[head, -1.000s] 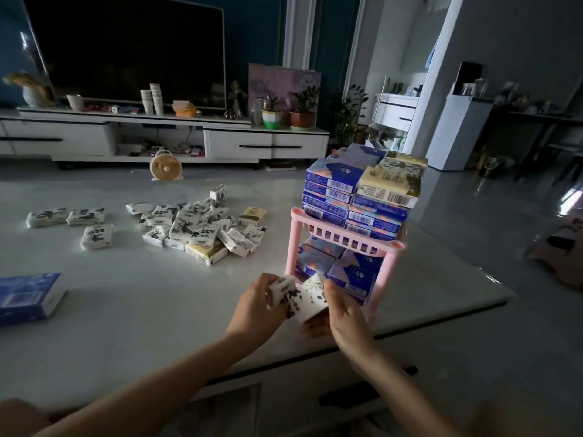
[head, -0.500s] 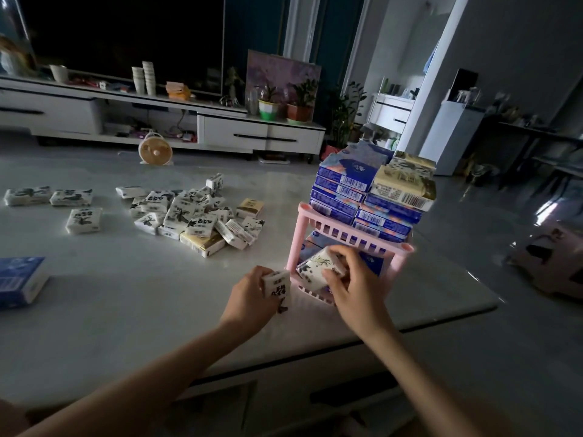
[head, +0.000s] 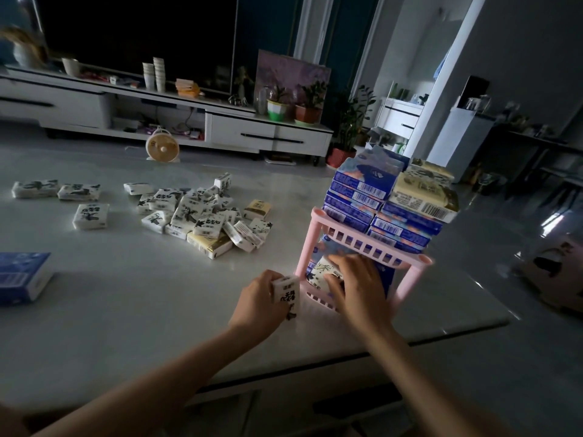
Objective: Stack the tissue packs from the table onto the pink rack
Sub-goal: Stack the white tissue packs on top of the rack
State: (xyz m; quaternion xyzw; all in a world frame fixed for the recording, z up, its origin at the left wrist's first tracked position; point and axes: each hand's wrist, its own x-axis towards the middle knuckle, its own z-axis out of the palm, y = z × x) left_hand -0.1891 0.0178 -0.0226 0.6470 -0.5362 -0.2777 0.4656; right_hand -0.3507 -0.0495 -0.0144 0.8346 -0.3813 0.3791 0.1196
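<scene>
The left hand [head: 262, 298] is clenched round a small white tissue pack with black print [head: 285, 293], holding it upright on end just above the pale marble-look table [head: 126, 310]. Immediately to the right of it stands the pink plastic two-tier rack [head: 410, 285]. The right hand [head: 356, 288] reaches into the rack's lower tier from the front, grasping a second white printed tissue pack [head: 320, 269] between its thumb and curled fingers. This pack is tilted and sits partly inside the opening, in front of blue packs already stored there. Directly above the right hand, the upper tier carries a tall stack of blue tissue packs [head: 359, 190], with cream-yellow tissue packs [head: 422, 197] piled on its right side. Beyond the left hand, well apart from it, lies a loose heap of white and cream tissue packs [head: 202, 216], and farther left of that, three separate white packs [head: 79, 191]. Far left of the left hand, at the frame edge, rests a blue carton [head: 22, 277].
</scene>
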